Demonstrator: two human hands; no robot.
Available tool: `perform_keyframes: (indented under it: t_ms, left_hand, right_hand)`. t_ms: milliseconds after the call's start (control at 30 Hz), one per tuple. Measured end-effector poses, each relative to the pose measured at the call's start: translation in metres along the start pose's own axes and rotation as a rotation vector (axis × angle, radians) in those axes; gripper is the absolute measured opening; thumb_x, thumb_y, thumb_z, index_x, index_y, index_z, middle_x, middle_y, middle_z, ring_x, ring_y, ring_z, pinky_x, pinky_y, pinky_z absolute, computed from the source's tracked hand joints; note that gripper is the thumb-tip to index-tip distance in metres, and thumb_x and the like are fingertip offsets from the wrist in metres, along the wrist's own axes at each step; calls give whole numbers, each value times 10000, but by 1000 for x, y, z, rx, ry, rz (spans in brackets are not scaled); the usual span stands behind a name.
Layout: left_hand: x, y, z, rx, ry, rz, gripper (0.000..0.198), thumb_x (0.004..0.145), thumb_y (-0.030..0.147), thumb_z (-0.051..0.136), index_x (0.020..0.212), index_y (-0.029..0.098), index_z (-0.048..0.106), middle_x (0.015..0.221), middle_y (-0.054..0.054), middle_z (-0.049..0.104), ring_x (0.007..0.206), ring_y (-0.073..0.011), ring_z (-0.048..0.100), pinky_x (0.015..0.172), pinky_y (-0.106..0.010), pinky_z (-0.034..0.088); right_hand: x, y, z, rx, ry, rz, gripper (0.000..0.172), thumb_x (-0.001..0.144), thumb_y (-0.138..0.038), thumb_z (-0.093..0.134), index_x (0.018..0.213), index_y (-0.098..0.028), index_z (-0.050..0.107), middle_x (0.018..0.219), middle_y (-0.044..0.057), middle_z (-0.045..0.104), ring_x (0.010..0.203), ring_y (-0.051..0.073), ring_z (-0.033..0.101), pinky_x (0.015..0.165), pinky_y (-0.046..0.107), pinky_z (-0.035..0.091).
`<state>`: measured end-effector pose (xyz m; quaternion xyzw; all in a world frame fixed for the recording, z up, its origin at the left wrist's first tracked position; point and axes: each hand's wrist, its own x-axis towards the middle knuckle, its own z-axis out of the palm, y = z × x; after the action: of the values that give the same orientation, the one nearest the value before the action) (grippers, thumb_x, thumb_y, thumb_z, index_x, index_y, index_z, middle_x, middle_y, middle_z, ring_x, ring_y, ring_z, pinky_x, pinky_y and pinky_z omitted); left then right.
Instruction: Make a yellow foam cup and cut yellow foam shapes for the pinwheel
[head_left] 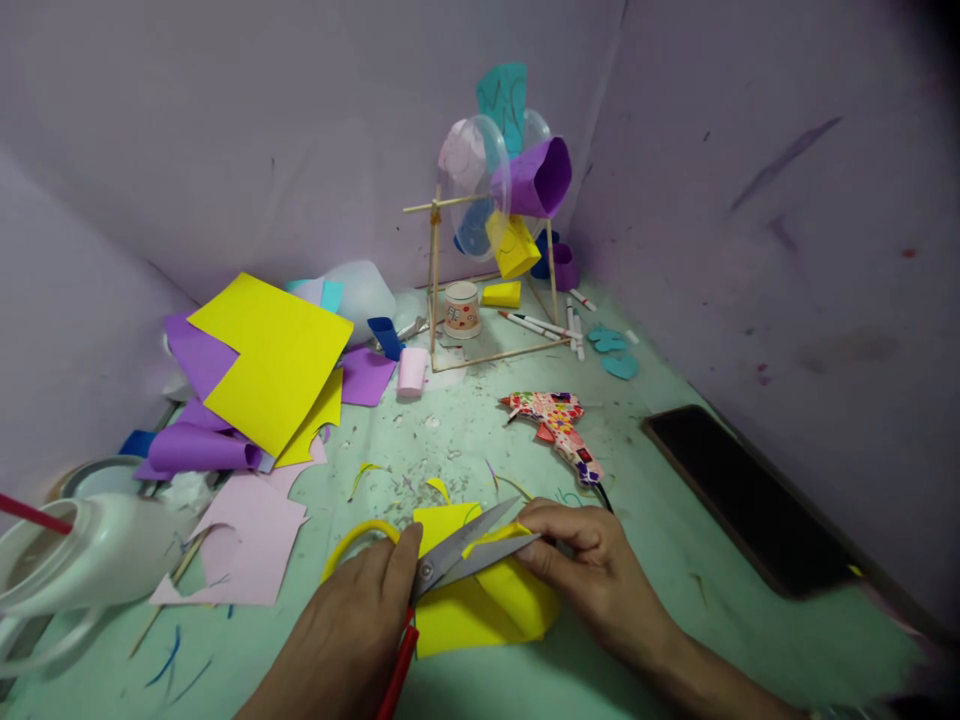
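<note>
My left hand [349, 620] is closed round the scissors [450, 568], which have one yellow and one red handle. Their blades are parted and point right. A small yellow piece of craft paper [499, 538] lies between the blades. My right hand [592, 570] pinches its far end, close to the blade tips. Beneath the blades is a larger yellow sheet [465, 622], curling up at its right side. Whether the two yellow parts are joined I cannot tell.
Beyond my hands lies a floral glue gun [556, 430]. A phone [750, 500] rests at right. A stick frame [491, 354] with a cup wheel [481, 190] stands at the back. Coloured sheets [277, 360] and a tipped white mug [112, 555] occupy the left.
</note>
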<state>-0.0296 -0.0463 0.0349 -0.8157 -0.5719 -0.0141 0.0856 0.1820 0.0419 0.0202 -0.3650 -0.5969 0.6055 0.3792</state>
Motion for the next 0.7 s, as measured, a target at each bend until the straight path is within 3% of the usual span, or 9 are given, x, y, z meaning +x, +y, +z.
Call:
perform_keyframes:
  t_ms: [367,700]
  left_hand:
    - [0,9,9,-93,113,-70,614,711,-46,344,1299,130,360,1060,-146,670,895,-261,667,712,-345,540]
    - [-1,3,3,-54,-2,5,566,730,-29,354,1279,108,358,1013,-145,679,798,-221,681,665,-304,550]
  right_hand:
    - [-5,0,4,144,-2,141,162,754,-267,623,768,-201,769,669,41,701,632,159,625,580,235,473]
    - [-5,3,6,162,1,119,162,751,-240,613,771,-206,770,692,39,705,654,162,633,604,238,483]
